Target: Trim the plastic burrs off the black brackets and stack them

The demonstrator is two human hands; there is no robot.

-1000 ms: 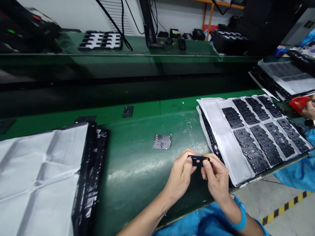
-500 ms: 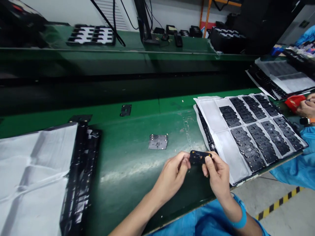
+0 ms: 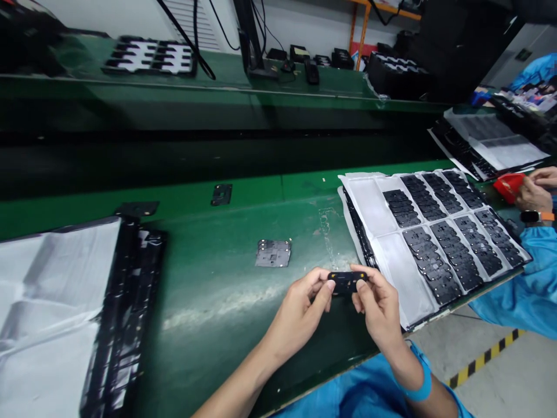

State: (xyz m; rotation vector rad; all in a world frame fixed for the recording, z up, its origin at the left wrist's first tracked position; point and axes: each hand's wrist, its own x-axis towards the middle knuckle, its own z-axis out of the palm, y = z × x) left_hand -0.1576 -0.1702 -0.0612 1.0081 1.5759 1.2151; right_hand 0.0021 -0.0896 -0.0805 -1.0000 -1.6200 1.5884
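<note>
Between my two hands is a small flat black plastic part (image 3: 346, 283) with yellow marks near its upper corners. My left hand (image 3: 307, 302) pinches its left end between thumb and fingers. At the opposite end, my right hand (image 3: 378, 299) grips it, thumb on the near face. A grey-black plate (image 3: 273, 253) lies on the green bench (image 3: 209, 278) just beyond my left hand. To the right, a white-lined tray (image 3: 383, 247) holds rows of overlapping black parts (image 3: 430, 261); its left compartments show bare lining.
At left stands a stack of black trays (image 3: 122, 319) under a white sheet (image 3: 52, 296). Two dark parts (image 3: 221, 194) (image 3: 138, 208) lie farther back. At right, a co-worker's hands (image 3: 535, 194) are beside a red object (image 3: 508, 187). A raised shelf (image 3: 243, 87) runs behind.
My left hand briefly loosened at the part's edge and now pinches its left end again. The black part was tilted and now faces me more level. The camera view has shifted slightly right.
</note>
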